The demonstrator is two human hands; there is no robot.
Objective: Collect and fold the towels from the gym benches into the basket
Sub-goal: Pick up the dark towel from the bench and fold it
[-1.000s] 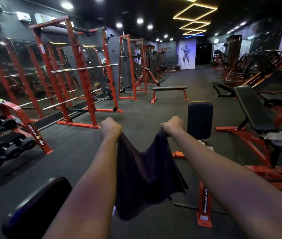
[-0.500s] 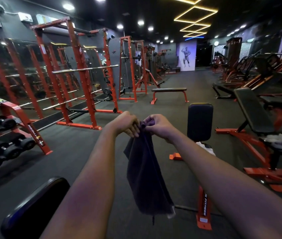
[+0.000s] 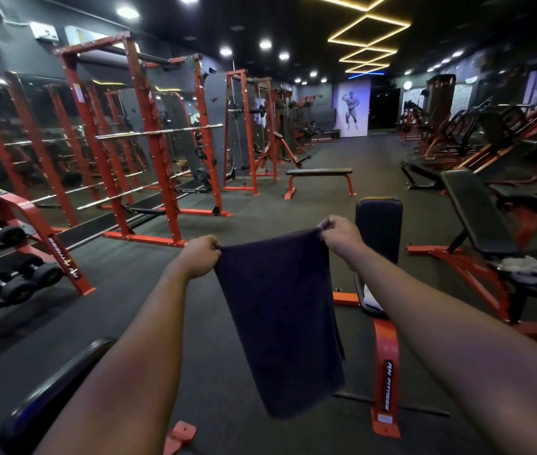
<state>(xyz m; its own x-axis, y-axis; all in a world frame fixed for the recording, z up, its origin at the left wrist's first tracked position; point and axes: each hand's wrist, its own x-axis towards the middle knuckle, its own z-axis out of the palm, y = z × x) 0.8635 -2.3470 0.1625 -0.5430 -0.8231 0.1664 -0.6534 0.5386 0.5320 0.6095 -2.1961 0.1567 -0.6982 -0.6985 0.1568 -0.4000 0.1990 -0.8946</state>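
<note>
No basket shows in the view. A dark purple cloth towel hangs in the air over the black rubber floor, stretched flat between both hands. The left hand pinches its top left corner in a closed fist; the right hand, slightly higher and farther, pinches the top right corner. Both arms reach straight forward. A crumpled grey towel lies on the black padded incline bench at right.

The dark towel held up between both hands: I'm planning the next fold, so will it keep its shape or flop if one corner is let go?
Probably floppy: the dark towel hangs limp below the left hand and right hand. Likely light, since pinches hold it. Dropping a corner would probably collapse it.
</note>
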